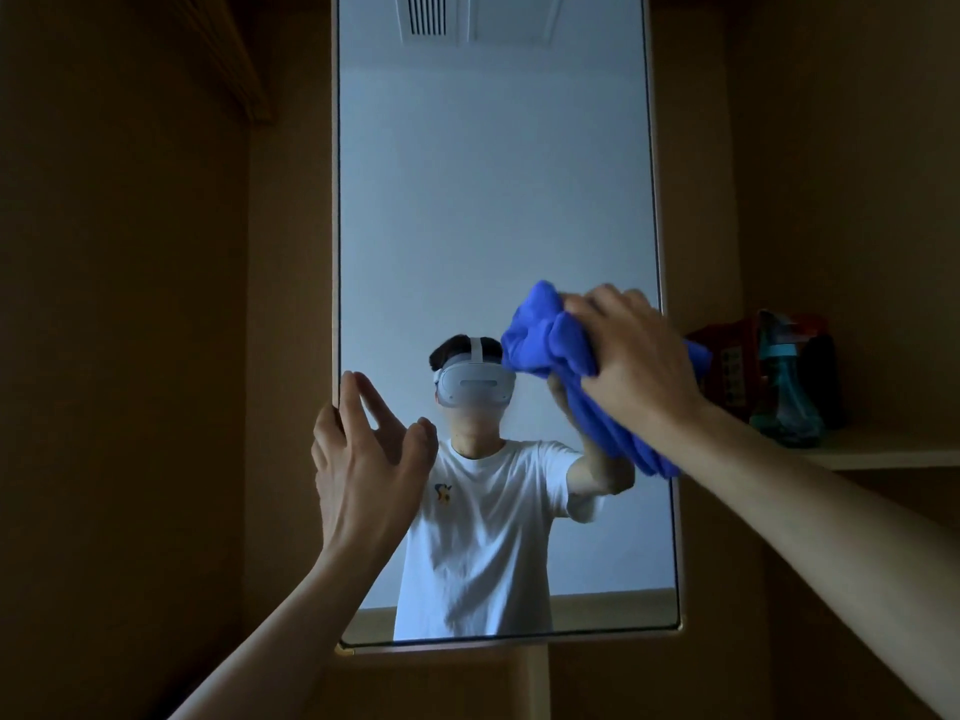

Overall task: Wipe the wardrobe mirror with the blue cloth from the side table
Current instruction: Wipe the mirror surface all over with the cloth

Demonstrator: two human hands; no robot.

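A tall wardrobe mirror (pixel 493 200) in a thin frame fills the middle of the head view. My right hand (pixel 636 356) grips a bunched blue cloth (pixel 550 340) and holds it against the glass near the mirror's right edge, about halfway up. A tail of the cloth hangs down below the hand. My left hand (pixel 366 454) is at the mirror's left edge, its thumb on the frame and its fingers spread in front of the glass. The glass reflects a person in a white T-shirt wearing a headset.
Brown wardrobe panels flank the mirror on both sides. A shelf (pixel 883 452) at the right carries a teal bottle (pixel 787 379) and a red package (pixel 727 356), close to my right forearm. A wooden ledge (pixel 234 59) juts out at the upper left.
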